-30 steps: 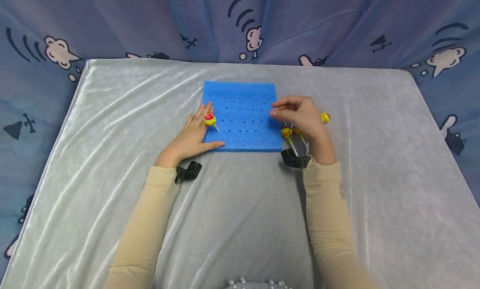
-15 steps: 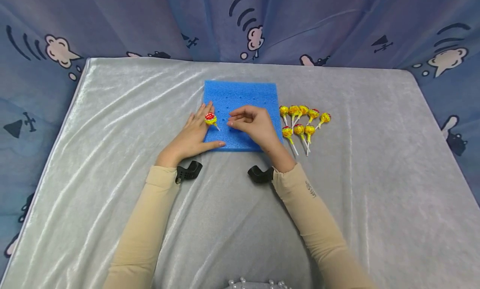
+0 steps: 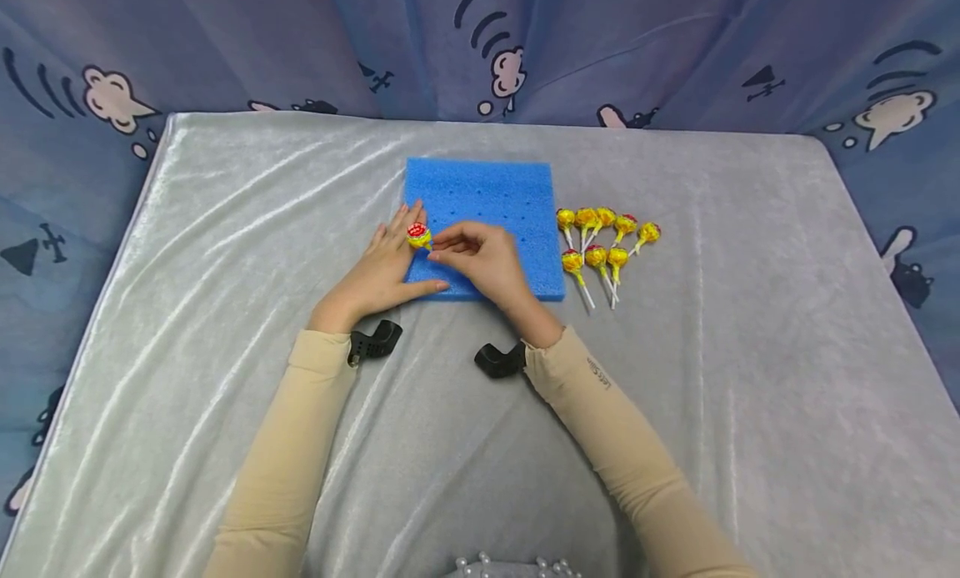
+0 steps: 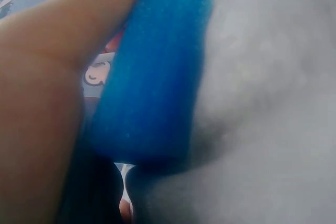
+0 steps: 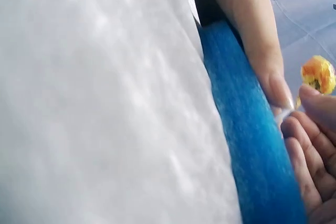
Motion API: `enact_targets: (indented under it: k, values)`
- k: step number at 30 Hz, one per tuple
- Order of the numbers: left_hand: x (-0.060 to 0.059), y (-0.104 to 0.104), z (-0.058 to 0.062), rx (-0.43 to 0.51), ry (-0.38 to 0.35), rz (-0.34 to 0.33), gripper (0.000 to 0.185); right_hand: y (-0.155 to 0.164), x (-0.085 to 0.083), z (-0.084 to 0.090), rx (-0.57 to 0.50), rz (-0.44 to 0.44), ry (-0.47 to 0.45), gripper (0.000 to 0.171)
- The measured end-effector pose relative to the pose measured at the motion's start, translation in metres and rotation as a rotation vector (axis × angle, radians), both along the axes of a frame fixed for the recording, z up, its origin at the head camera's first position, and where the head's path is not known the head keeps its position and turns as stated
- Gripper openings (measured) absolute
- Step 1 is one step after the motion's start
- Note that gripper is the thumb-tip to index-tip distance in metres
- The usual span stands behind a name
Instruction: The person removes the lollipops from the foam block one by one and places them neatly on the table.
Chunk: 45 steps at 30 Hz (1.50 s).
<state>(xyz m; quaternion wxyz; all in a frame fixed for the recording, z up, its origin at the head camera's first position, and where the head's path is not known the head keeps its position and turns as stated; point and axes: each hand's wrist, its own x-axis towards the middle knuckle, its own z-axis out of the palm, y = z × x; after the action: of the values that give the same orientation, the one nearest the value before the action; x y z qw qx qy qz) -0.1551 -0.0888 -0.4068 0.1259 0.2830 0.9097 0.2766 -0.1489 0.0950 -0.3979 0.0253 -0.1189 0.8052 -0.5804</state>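
A blue foam block with rows of small holes lies on the cloth-covered table. My left hand rests flat on its left edge, fingers straight and thumb out along the front. A lollipop in a red and yellow wrapper stands tilted in the block, overlapping my left fingers in the head view. My right hand pinches its stick just under the candy with thumb and forefinger. In the right wrist view the wrapped candy shows above my fingertips, and the lower stick is mostly hidden.
Several more yellow-wrapped lollipops lie in two loose rows just right of the block. Light grey velvet cloth covers the table. A blue patterned curtain hangs behind it.
My right hand has come from beside the loose lollipops leftward across the block to the standing lollipop and taken its stick. My left hand has stayed put.
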Motion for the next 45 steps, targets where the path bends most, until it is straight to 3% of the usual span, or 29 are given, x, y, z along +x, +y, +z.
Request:
enact_targets:
  k: [9, 14, 24, 35, 45]
  values:
    - [-0.001, 0.0, 0.0, 0.012, 0.014, -0.001, 0.093, -0.007, 0.0, 0.001, 0.184, -0.04, 0.066, 0.02]
    - [0.0, 0.001, 0.001, 0.011, 0.008, -0.002, 0.093, -0.009, -0.001, -0.001, 0.232, -0.053, 0.118, 0.015]
    - [-0.001, 0.001, -0.001, 0.006, 0.008, -0.005, 0.098, -0.003, 0.0, -0.005, 0.061, -0.086, 0.11, 0.013]
    - [0.0, 0.001, -0.002, -0.005, 0.003, 0.006, 0.098, 0.005, 0.001, -0.006, -0.13, -0.117, 0.011, 0.016]
    - [0.001, 0.001, -0.002, -0.012, 0.003, 0.009, 0.099, 0.011, 0.001, -0.004, -0.191, -0.074, -0.056, 0.016]
